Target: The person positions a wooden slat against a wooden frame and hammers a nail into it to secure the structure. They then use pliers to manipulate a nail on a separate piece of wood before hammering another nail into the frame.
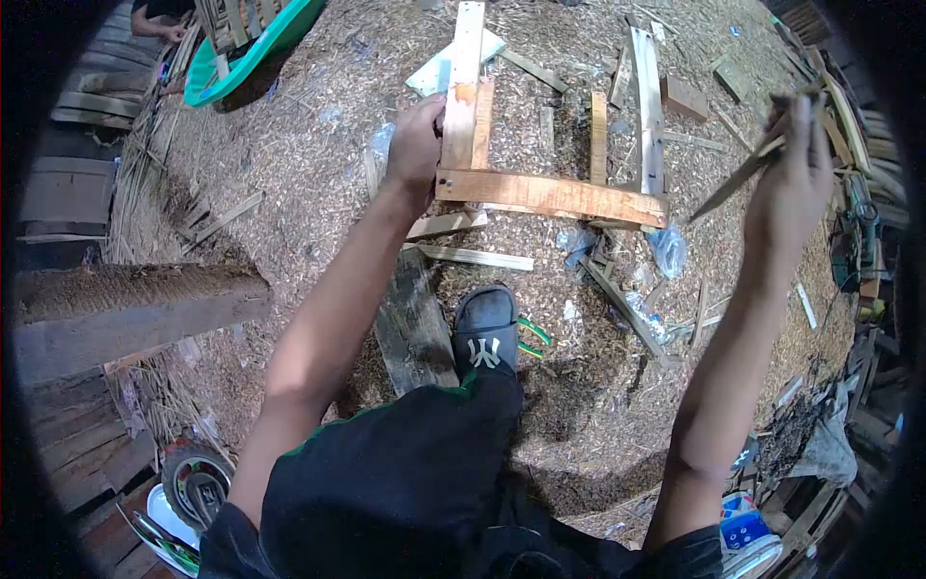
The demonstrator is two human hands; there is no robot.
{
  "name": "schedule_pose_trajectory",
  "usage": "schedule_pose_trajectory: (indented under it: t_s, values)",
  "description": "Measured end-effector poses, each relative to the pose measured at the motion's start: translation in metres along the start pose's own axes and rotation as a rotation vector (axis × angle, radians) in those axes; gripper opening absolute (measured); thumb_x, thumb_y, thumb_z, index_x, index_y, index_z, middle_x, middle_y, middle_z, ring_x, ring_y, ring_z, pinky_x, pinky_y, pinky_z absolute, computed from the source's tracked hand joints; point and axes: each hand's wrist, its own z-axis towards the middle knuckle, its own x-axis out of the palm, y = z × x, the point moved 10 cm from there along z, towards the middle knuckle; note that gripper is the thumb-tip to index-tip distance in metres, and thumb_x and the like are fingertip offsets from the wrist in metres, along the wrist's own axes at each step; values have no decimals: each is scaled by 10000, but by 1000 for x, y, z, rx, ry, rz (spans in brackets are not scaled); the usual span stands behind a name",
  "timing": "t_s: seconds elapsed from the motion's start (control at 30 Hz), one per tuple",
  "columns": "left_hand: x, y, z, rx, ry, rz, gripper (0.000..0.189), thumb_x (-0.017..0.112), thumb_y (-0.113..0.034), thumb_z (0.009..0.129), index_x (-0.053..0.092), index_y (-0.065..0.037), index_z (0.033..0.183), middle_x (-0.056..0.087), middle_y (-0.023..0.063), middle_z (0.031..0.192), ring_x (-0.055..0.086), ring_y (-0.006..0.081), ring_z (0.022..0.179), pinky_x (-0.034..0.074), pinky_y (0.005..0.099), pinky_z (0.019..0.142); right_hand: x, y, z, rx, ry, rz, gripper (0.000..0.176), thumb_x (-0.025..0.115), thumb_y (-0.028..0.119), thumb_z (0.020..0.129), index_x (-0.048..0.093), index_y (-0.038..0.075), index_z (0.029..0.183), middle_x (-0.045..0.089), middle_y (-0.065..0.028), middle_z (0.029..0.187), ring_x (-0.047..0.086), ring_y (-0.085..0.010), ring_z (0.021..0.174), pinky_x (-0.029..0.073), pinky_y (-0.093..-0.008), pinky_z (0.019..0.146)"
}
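My left hand (415, 150) is closed around the left upright of a wooden frame (555, 196). This frame has long side pieces, a slightly curved crosspiece at the near end and an orange mark near my fingers. A nail or screw head shows at the crosspiece's left corner. Out to the right, my right hand (791, 183) is raised and closed on a thin tapering strip (735, 180), its pointed end aimed down toward the frame. Whether the strip is wood or a blade, I cannot tell.
Wood shavings and offcuts cover the ground (289, 222). A thick beam (145, 323) juts in from the left. My sandalled foot (485, 328) is beside a dark plank (415, 318). A green tub (256, 58) stands at upper left, near another person's hand (172, 33). A wheel (196, 482) is at lower left.
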Motion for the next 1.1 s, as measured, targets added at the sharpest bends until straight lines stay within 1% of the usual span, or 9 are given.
schedule_pose_trajectory:
  t_s: [0.13,0.23,0.33,0.47,0.67,0.73,0.87,0.93,1.1]
  values:
    - [10,11,-4,-116,81,-192,359,339,-184,1043,635,-8,1143,651,81,1024,653,144,897,550,304,782,-6,54,-4,-118,16,-130,317,663,281,998,714,11,1156,687,-42,948,579,-80,789,434,-228,684]
    - [6,14,3,9,59,-80,357,353,-221,1054,611,-17,1192,640,86,1064,648,158,954,551,310,812,9,34,-19,75,71,314,325,732,204,943,635,-31,1146,692,-106,882,600,-140,599,498,-268,493]
    - [13,14,-4,-68,95,-207,378,363,-245,1059,597,-15,1247,638,91,1118,650,171,992,552,312,830,32,8,-55,303,-2,267,474,689,197,968,482,-55,1312,691,-176,880,688,-186,698,579,-301,541]
    - [16,9,-13,-61,24,-267,376,358,-245,1064,592,-21,1255,640,83,1126,648,164,998,528,316,892,56,-42,-86,508,157,278,250,660,150,984,579,-19,1149,690,-136,928,719,-195,757,632,-302,650]
    - [20,8,-19,-64,84,-306,360,360,-250,1071,589,-36,1249,643,62,1089,649,151,990,527,301,887,51,-65,-94,654,201,157,222,687,180,974,611,-3,1075,668,-96,775,698,-146,685,580,-258,590]
    - [20,10,-19,-79,76,-340,354,358,-249,1072,594,-38,1232,645,56,1067,648,145,978,531,295,873,51,-70,-97,727,333,34,213,728,160,941,625,3,1042,638,-62,677,672,-119,612,485,-244,463]
    - [20,8,-19,-29,109,-251,377,358,-302,1072,538,-35,1269,661,114,1118,673,194,1004,557,363,914,39,-75,-90,690,350,-93,193,740,158,931,646,10,1013,620,-42,649,606,-85,547,408,-222,440]
    - [21,3,-22,-27,109,-230,376,362,-308,1071,537,-40,1268,662,111,1114,674,193,994,555,366,915,50,-71,-87,579,433,243,175,739,145,929,655,13,1008,622,-35,653,562,-72,524,378,-222,438]
    - [20,7,-24,-99,99,-155,378,378,-329,1066,532,-58,1279,672,101,1086,685,188,957,572,356,867,42,-61,-86,460,441,177,164,752,122,914,657,21,1001,647,-21,723,573,-54,584,426,-209,499]
